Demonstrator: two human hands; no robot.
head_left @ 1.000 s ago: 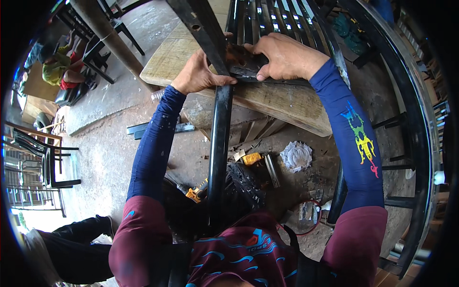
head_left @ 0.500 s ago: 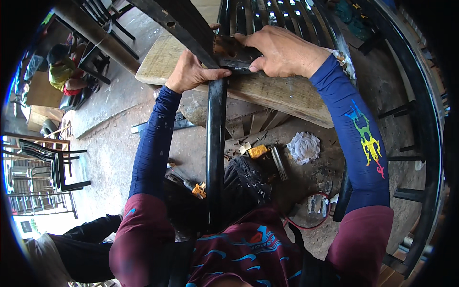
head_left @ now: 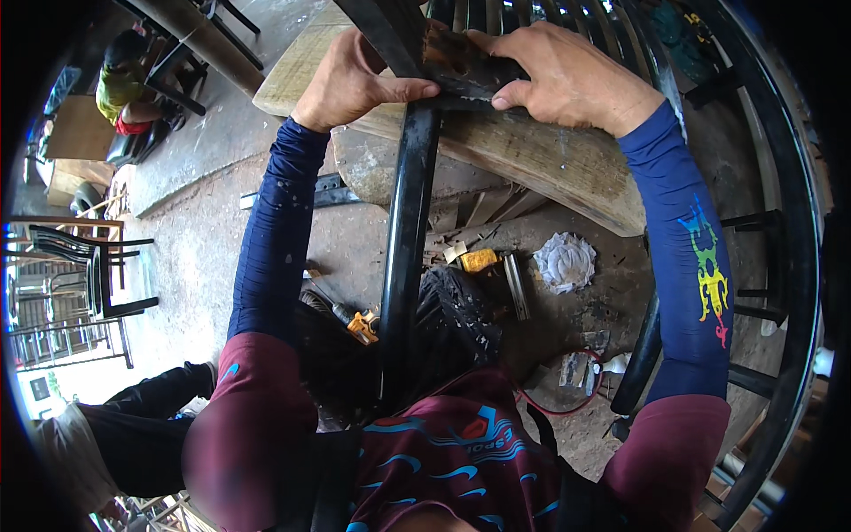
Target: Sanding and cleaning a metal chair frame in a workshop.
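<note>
A black-painted wooden chair (head_left: 409,213) lies tipped over a thick wooden plank (head_left: 550,173), with one long bar running down toward my lap. My left hand (head_left: 355,82) is closed at the corner where its black pieces meet. The thumb presses along the joint, and the fingertips are hidden behind the upright piece. My right hand (head_left: 567,78) grips the short rail of the same corner, thumb below and fingers over the top. Between the hands, a bare brown patch of wood (head_left: 450,55) shows at the joint. Black slats (head_left: 567,18) stretch away behind my right hand.
On the floor lie a yellow-and-black power drill (head_left: 362,324), a yellow object (head_left: 479,261), a crumpled white cloth (head_left: 566,262) and a red hose (head_left: 567,411). Another black chair frame (head_left: 802,222) curves along the right. At far left, a person (head_left: 124,84) sits near black chairs.
The chair corner and both hands have shifted slightly right and upward in the picture. The long bar now slants more, its upper end farther right. Both hands keep their hold.
</note>
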